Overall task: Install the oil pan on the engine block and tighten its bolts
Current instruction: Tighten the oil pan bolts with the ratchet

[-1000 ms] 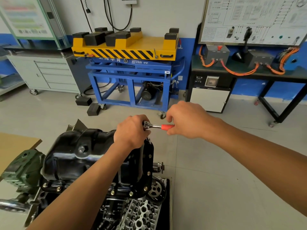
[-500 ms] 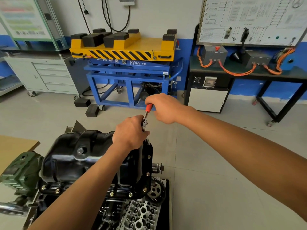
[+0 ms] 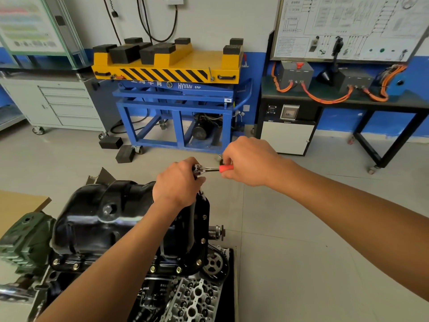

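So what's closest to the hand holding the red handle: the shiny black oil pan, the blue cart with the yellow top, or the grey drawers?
1. The oil pan, just below and left of the right hand gripping the ratchet.
2. The blue cart, behind the hand, across the floor.
3. The grey drawers, far left by the wall.

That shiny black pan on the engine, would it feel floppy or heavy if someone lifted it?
Probably stiff, not floppy: the oil pan looks like glossy pressed metal with formed ridges. Being a hollow shell, likely lighter than its bulk suggests. It probably won't budge now: bolts line its edge.
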